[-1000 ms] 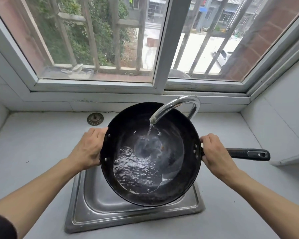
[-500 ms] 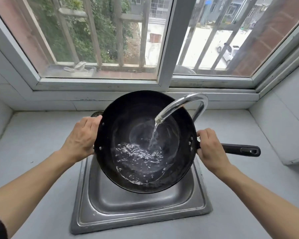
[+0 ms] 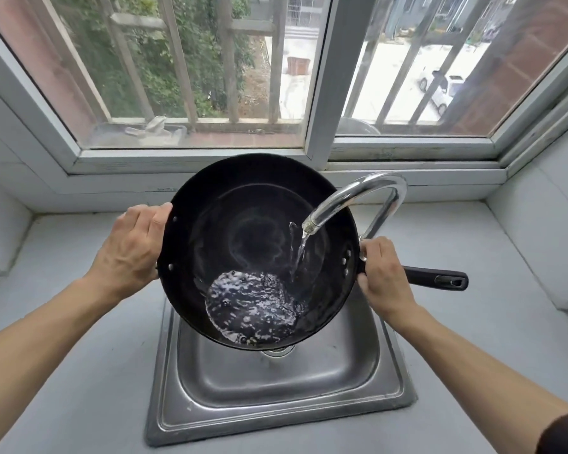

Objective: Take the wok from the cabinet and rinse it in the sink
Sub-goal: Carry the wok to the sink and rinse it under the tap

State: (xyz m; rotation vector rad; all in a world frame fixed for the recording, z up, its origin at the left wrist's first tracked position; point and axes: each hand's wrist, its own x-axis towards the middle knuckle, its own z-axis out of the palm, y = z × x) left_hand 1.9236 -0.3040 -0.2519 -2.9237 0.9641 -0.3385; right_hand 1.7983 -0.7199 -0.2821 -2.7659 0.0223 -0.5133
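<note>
Your left hand (image 3: 130, 247) gripping the wok (image 3: 259, 250) rim mid-frame, your right hand (image 3: 382, 276) wrapped round its handle (image 3: 436, 279), tap (image 3: 358, 198) water pooling inside, sink (image 3: 276, 404) below

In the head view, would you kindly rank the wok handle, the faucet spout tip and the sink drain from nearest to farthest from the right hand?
From the right hand:
1. Wok handle: gripped, sticking out rightward.
2. Faucet spout tip: up-left, over the wok.
3. Sink drain: down-left, under the wok's near rim.
</note>
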